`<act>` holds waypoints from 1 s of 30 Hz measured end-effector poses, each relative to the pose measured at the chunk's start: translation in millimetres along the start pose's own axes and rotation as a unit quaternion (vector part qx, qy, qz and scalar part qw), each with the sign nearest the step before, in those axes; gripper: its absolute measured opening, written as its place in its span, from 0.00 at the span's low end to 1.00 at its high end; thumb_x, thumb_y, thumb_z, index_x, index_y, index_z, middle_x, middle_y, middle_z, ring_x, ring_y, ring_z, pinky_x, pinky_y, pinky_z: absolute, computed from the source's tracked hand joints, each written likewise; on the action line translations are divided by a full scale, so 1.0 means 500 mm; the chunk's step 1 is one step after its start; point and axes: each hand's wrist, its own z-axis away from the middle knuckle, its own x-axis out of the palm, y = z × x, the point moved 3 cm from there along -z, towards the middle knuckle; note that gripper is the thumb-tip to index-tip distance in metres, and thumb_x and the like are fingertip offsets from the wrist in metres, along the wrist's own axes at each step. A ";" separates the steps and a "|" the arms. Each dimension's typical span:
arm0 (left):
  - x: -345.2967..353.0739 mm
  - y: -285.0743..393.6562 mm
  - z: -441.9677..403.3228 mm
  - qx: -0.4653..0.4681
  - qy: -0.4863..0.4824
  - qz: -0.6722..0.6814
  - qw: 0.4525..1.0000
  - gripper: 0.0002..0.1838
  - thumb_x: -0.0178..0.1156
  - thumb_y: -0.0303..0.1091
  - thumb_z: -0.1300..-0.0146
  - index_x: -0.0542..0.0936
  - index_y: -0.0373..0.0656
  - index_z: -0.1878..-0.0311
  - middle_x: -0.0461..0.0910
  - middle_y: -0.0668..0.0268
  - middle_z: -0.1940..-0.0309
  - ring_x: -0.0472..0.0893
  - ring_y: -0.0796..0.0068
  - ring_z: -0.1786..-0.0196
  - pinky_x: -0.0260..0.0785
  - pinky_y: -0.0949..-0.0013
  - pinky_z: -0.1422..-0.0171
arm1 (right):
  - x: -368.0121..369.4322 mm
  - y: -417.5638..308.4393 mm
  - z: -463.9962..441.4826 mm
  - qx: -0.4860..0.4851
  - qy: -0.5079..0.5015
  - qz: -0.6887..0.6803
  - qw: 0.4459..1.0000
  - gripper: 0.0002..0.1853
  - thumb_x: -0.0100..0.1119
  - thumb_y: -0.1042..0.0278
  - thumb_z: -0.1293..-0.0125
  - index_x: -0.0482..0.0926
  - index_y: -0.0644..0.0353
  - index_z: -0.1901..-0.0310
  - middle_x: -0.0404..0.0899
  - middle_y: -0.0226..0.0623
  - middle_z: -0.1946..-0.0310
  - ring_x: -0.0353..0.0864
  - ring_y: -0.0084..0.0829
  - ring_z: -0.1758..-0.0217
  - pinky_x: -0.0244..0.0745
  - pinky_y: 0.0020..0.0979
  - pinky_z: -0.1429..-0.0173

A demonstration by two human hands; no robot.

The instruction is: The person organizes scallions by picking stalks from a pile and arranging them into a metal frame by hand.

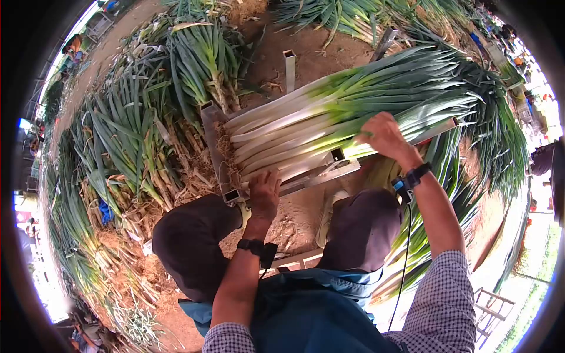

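A row of long leeks (294,129) lies side by side on a metal frame (215,150), white shanks and roots to the left, green leaves to the right. My left hand (265,191) rests at the near edge of the white shanks, close to the root end, with its fingers stretched out. Over the near side of the leeks, where white turns to green, is my right hand (384,136). Its fingers are curled in; whatever they may hold is hidden. Both wrists wear dark bands, and a cable hangs from the right one.
Uncleaned leeks with dry roots (123,135) are heaped along the left. More leeks (347,20) lie at the back, and others (406,259) sit beside my right knee. A metal post (289,70) stands up behind the row. My knees are close to the frame's near side.
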 end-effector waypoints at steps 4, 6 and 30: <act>-0.010 -0.014 0.001 -0.012 -0.025 0.027 0.999 0.21 0.65 0.28 0.39 0.79 0.44 0.41 0.78 0.56 0.47 0.75 0.52 0.43 0.66 0.53 0.35 | -0.045 0.048 0.033 0.120 0.034 0.127 0.984 0.15 0.59 0.52 0.31 0.86 0.53 0.67 0.81 0.35 0.72 0.81 0.40 0.58 0.70 0.40 0.44; -0.006 -0.013 -0.005 -0.007 -0.031 0.031 0.999 0.22 0.64 0.26 0.40 0.79 0.44 0.41 0.79 0.56 0.47 0.75 0.51 0.44 0.67 0.53 0.36 | -0.050 0.094 0.065 0.176 0.061 0.151 0.971 0.16 0.58 0.53 0.30 0.85 0.55 0.68 0.82 0.36 0.72 0.81 0.40 0.58 0.70 0.40 0.44; -0.018 -0.024 -0.014 -0.004 -0.052 0.065 0.997 0.24 0.65 0.24 0.44 0.76 0.38 0.42 0.77 0.51 0.50 0.74 0.47 0.44 0.66 0.51 0.35 | 0.034 0.124 0.127 0.251 0.250 0.096 0.930 0.14 0.53 0.61 0.27 0.83 0.60 0.64 0.84 0.40 0.63 0.81 0.45 0.54 0.71 0.44 0.40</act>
